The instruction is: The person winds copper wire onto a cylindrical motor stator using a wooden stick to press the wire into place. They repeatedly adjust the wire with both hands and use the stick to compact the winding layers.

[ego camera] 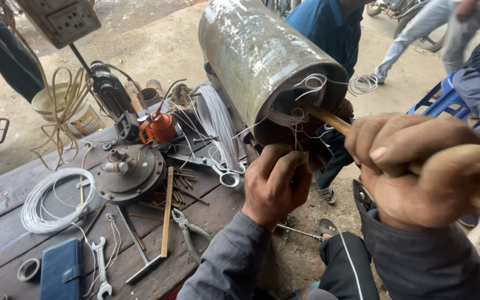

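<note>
the left hand (273, 186) is closed in a fist under the open mouth of a large metal motor casing (262, 55), which sits tilted over the right edge of the wooden bench (6, 194). its fingers are curled in tight, seemingly pinching the white winding wires (301, 114) that spill out of the casing, though what exactly they pinch is hidden. the right hand (418, 166) is wrapped fully around a wooden stick (334, 123), the tip pushed into the casing's mouth among the wires (probably so the stick can press where fingers do not fit). the casing leans toward the person, which keeps its opening in easy reach. further left on the bench lie a round motor cover (129, 175), an orange oil can (159, 128), pliers (187, 228), a spanner (101, 266) and a coil of white wire (51, 203) near the left edge.
</note>
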